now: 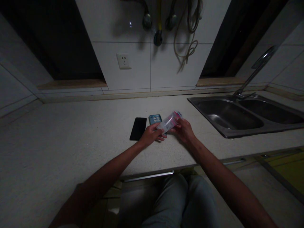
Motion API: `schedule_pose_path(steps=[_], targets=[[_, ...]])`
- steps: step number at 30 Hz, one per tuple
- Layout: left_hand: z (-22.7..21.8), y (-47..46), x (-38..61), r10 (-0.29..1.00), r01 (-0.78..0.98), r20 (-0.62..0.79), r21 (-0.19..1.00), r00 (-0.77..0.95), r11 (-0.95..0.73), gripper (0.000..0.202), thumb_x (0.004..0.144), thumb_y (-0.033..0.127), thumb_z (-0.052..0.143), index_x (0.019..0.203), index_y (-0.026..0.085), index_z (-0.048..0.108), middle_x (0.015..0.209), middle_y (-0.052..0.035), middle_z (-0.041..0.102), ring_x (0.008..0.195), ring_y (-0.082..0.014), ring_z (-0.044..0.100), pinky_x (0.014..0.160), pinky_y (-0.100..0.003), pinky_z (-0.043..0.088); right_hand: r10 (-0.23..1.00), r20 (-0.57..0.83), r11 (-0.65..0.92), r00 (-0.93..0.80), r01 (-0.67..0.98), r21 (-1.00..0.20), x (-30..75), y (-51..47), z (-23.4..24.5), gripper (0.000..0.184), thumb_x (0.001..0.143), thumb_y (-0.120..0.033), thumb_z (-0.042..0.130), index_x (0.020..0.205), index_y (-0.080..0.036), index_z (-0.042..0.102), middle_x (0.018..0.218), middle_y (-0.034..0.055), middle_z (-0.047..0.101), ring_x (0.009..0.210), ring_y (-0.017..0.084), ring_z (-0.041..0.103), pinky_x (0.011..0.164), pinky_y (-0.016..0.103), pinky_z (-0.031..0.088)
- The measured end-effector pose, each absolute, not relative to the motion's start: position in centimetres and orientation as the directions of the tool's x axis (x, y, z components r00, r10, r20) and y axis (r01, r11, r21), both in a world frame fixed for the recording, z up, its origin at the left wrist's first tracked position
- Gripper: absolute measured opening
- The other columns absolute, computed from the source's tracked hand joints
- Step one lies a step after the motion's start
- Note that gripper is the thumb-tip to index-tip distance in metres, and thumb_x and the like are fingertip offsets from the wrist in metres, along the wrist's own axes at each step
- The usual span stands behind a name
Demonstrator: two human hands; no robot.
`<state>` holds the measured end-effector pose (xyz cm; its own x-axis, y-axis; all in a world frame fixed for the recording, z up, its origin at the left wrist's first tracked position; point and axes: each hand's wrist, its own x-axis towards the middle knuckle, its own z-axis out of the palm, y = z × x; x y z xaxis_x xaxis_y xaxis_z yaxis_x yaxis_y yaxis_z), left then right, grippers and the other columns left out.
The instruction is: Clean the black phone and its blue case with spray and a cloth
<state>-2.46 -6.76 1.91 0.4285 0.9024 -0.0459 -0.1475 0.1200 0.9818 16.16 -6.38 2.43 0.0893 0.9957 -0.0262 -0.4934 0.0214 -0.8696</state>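
A clear plastic packet (169, 123) with pink printing is held above the counter, tilted up to the right. My left hand (152, 133) is closed on its lower left end, thumb on top. At the upper right end, the fingers of my right hand (184, 129) pinch the packet; what lies inside it is too dim to make out. Just left of my left hand, a black smartphone (138, 129) lies flat with its dark screen up. Behind the packet is a blue phone case (155, 119) with camera cutouts, its lower part hidden by my hands and the packet.
The pale countertop (71, 136) runs along a tiled wall with a power socket (123, 61). To the right is a steel double sink (228, 114) with a curved faucet (256, 68). Pipe ends (158, 38) and a looped cable (188, 52) hang above. A drawer handle (149, 176) sits below the front edge.
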Motion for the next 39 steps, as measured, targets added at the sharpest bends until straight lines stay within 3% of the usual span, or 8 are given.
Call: schedule_pose_path(steps=[3, 10, 17, 21, 25, 30, 39], targets=[[2.4, -6.9, -2.7, 0.886, -0.165, -0.082, 0.971, 0.457, 0.176, 0.055, 0.081, 0.027, 0.073, 0.131, 0.01, 0.059, 0.088, -0.01, 0.076, 0.074, -0.0188, 0.075, 0.067, -0.027, 0.061, 0.994, -0.021, 0.036, 0.111, -0.484, -0.874, 16.1, -6.3, 2.4, 0.035, 0.063, -0.036, 0.084, 0.087, -0.018, 0.066, 0.07, -0.0001, 0.067, 0.06, 0.015, 0.062, 0.051, 0.027, 0.059], [2.4, -6.7, -3.3, 0.838, -0.262, -0.067, 0.934, 0.542, 0.244, 0.055, 0.077, 0.022, 0.078, 0.129, 0.013, 0.064, 0.117, -0.013, 0.072, 0.089, -0.0196, 0.075, 0.091, -0.034, 0.059, 0.996, -0.01, 0.037, 0.086, -0.532, -0.846, 16.6, -6.2, 2.1, 0.029, 0.065, -0.031, 0.081, 0.087, -0.018, 0.067, 0.072, 0.0018, 0.07, 0.065, 0.018, 0.065, 0.052, 0.029, 0.06], [2.5, -6.8, -3.2, 0.855, -0.277, -0.086, 0.925, 0.511, 0.259, 0.057, 0.072, 0.024, 0.083, 0.125, 0.012, 0.065, 0.107, -0.0117, 0.075, 0.083, -0.0221, 0.076, 0.084, -0.033, 0.061, 0.992, 0.011, 0.078, 0.127, -0.541, -0.837, 16.3, -6.3, 2.2, 0.031, 0.063, -0.032, 0.082, 0.087, -0.017, 0.067, 0.07, 0.0001, 0.067, 0.062, 0.017, 0.064, 0.049, 0.028, 0.059], [3.1, -7.4, -2.4, 0.898, -0.248, -0.068, 0.95, 0.434, 0.192, 0.05, 0.079, 0.038, 0.08, 0.118, 0.01, 0.065, 0.095, -0.0104, 0.075, 0.074, -0.019, 0.076, 0.073, -0.029, 0.062, 0.979, 0.041, 0.144, 0.199, -0.534, -0.833, 15.9, -6.3, 2.3, 0.036, 0.061, -0.036, 0.084, 0.086, -0.016, 0.067, 0.064, -0.003, 0.062, 0.053, 0.013, 0.057, 0.042, 0.024, 0.054], [3.0, -7.8, -1.9, 0.912, -0.221, -0.045, 0.964, 0.408, 0.147, 0.055, 0.08, 0.047, 0.077, 0.119, 0.012, 0.06, 0.097, -0.0116, 0.074, 0.074, -0.0188, 0.075, 0.066, -0.028, 0.062, 0.981, 0.056, 0.146, 0.184, -0.52, -0.841, 15.7, -6.4, 2.3, 0.036, 0.063, -0.038, 0.085, 0.085, -0.017, 0.066, 0.065, -0.0021, 0.063, 0.052, 0.012, 0.056, 0.042, 0.021, 0.052], [2.9, -7.8, -2.0, 0.912, -0.246, -0.087, 0.949, 0.4, 0.199, 0.045, 0.081, 0.035, 0.079, 0.116, 0.013, 0.063, 0.091, -0.007, 0.074, 0.075, -0.0159, 0.074, 0.075, -0.028, 0.061, 0.991, 0.023, 0.09, 0.13, -0.539, -0.838, 15.9, -6.5, 2.4, 0.033, 0.062, -0.034, 0.086, 0.083, -0.018, 0.067, 0.067, -0.0002, 0.066, 0.055, 0.014, 0.06, 0.045, 0.023, 0.055], [2.3, -7.2, -2.8, 0.866, -0.287, -0.074, 0.927, 0.494, 0.243, 0.047, 0.078, 0.03, 0.081, 0.12, 0.016, 0.064, 0.108, -0.0076, 0.073, 0.086, -0.018, 0.075, 0.09, -0.035, 0.058, 0.996, -0.013, 0.042, 0.093, -0.567, -0.823, 16.3, -6.4, 2.1, 0.029, 0.063, -0.03, 0.084, 0.084, -0.018, 0.068, 0.071, 0.0013, 0.069, 0.063, 0.017, 0.065, 0.051, 0.027, 0.061]])
